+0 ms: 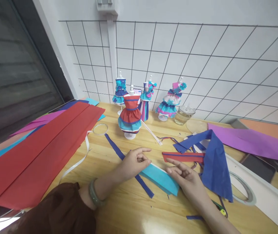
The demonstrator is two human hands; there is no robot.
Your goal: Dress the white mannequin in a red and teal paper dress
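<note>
A light blue paper strip point(162, 180) with a white upper edge lies between my two hands, above the table. My left hand point(135, 162) pinches its left end between thumb and fingers. At the strip's right end is my right hand point(184, 177), thumb and index finger at the white edge. A narrow dark blue strip point(145, 186) runs diagonally on the table, passing beneath my left hand. Just beyond my right hand lies a red strip point(185, 157) with a dark blue line, beside a large folded dark blue piece point(217, 165).
Several small dress forms stand at the back, the nearest in a red and blue dress point(130, 113). Red sheets point(56, 146) cover the left side. A glass jar point(184, 115), a purple sheet point(251, 141) and a tape roll point(244, 188) are on the right.
</note>
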